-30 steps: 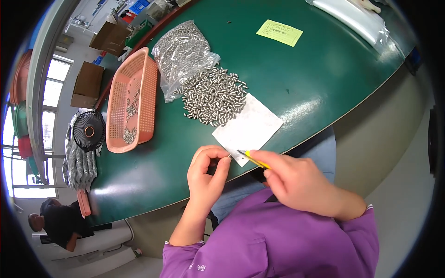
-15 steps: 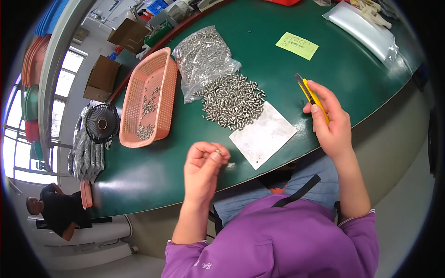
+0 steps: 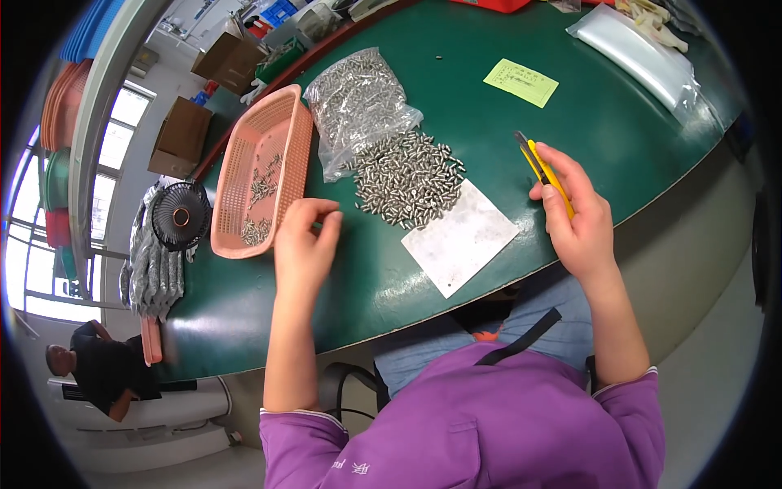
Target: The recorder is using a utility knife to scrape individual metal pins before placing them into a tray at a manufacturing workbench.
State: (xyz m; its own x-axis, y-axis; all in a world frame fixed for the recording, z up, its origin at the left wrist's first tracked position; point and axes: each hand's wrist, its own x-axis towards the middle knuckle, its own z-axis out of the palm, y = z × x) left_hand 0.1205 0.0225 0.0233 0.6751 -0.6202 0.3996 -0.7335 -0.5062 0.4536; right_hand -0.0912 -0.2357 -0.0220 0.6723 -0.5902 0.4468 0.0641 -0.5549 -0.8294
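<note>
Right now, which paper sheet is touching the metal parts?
The white sheet: the loose metal pile overlaps its edge; the yellow sheet lies apart.

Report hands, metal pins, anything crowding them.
Left hand beside pink basket, grip unclear. Right hand gripping yellow utility knife. Metal pins heaped on table; plastic bag crowding them.

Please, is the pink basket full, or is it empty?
Neither: the basket is partly filled. Some metal parts lie inside, but bare bottom shows.

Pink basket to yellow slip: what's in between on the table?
In the head view, a clear bag of metal pieces lies beside the pink basket; then green tabletop runs to the yellow slip.
</note>
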